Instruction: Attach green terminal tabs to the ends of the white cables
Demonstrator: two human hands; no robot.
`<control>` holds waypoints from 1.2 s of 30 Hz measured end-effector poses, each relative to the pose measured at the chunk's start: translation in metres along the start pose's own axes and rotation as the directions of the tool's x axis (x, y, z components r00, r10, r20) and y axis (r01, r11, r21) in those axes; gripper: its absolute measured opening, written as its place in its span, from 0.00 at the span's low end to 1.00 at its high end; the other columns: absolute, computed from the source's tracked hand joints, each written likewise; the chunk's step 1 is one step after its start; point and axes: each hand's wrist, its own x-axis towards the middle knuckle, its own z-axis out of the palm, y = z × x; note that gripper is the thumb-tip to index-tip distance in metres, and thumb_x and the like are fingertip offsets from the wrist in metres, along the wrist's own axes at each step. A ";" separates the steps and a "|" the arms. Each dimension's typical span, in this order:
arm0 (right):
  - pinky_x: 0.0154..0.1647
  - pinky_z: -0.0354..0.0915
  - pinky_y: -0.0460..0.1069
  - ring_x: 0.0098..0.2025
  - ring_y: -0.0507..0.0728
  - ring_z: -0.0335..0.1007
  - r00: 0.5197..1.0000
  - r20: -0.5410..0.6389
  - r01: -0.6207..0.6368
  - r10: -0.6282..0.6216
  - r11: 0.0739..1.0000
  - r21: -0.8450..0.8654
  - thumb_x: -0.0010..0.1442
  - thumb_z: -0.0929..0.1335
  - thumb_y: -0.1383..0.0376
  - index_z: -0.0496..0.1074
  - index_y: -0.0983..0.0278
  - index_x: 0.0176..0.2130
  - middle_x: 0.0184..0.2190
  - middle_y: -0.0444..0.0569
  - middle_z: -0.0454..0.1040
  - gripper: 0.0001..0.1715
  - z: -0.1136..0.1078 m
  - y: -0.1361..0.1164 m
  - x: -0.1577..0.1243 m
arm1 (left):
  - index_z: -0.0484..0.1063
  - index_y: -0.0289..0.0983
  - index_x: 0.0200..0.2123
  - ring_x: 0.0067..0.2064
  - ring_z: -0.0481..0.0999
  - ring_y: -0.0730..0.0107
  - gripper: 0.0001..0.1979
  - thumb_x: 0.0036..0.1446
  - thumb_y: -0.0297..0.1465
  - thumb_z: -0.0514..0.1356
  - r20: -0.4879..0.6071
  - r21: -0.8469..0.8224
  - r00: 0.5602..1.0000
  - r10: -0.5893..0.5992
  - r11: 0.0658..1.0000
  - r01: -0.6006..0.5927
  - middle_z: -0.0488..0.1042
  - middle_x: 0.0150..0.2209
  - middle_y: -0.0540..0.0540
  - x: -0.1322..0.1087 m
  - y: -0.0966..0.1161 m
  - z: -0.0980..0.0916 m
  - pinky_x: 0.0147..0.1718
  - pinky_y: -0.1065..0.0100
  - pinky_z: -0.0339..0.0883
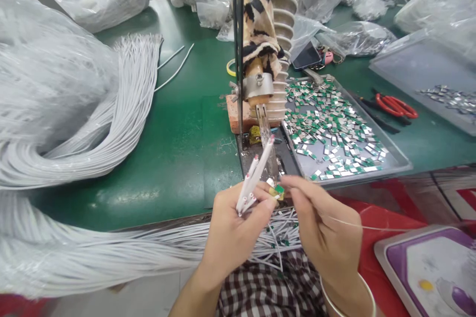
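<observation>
My left hand (232, 230) grips a few short white cable ends (256, 174) that point up toward a soldering iron tip (265, 131). A small green chip (278, 189) sits pinched at the fingertips where both hands meet. My right hand (327, 235) is closed on a thin solder wire (372, 227) that runs off to the right, its fingertips against the chip. Both hands hover at the front edge of the green table (178, 158), just below the iron's stand (260, 86).
A metal tray (394, 158) of several green chips lies right of the stand. A large bundle of white cables (92, 124) fills the left, with finished cable ends (277, 235) over my lap. Red scissors (396, 106), a phone (307, 55) and plastic bags lie behind.
</observation>
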 end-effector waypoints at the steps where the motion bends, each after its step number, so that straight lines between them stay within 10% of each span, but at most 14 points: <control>1: 0.46 0.70 0.40 0.40 0.48 0.77 0.999 -0.051 0.018 -0.019 1.000 -0.011 0.63 0.66 0.76 0.73 0.63 0.49 0.40 0.43 0.80 0.16 0.001 0.001 -0.002 | 0.72 0.37 0.23 0.32 0.74 0.76 0.10 0.55 0.21 0.60 -0.019 -0.028 1.000 -0.008 1.000 0.007 0.77 0.30 0.53 0.001 0.001 0.001 0.33 0.77 0.66; 16: 0.52 0.73 0.45 0.45 0.51 0.76 0.959 -0.163 0.217 -0.231 0.971 -0.097 0.58 0.70 0.80 0.76 0.65 0.45 0.43 0.48 0.78 0.17 0.003 -0.005 0.001 | 0.76 0.38 0.24 0.33 0.76 0.79 0.09 0.54 0.21 0.62 -0.104 -0.161 0.994 0.013 0.986 -0.030 0.78 0.31 0.54 0.004 0.001 0.000 0.34 0.79 0.68; 36: 0.49 0.71 0.45 0.44 0.49 0.75 0.987 -0.099 -0.099 0.124 0.970 0.223 0.61 0.67 0.79 0.76 0.61 0.43 0.40 0.42 0.79 0.16 0.008 -0.003 -0.007 | 0.74 0.37 0.25 0.33 0.75 0.77 0.09 0.55 0.20 0.61 -0.007 -0.016 0.997 0.078 0.997 -0.078 0.78 0.30 0.53 -0.006 -0.004 0.001 0.33 0.77 0.67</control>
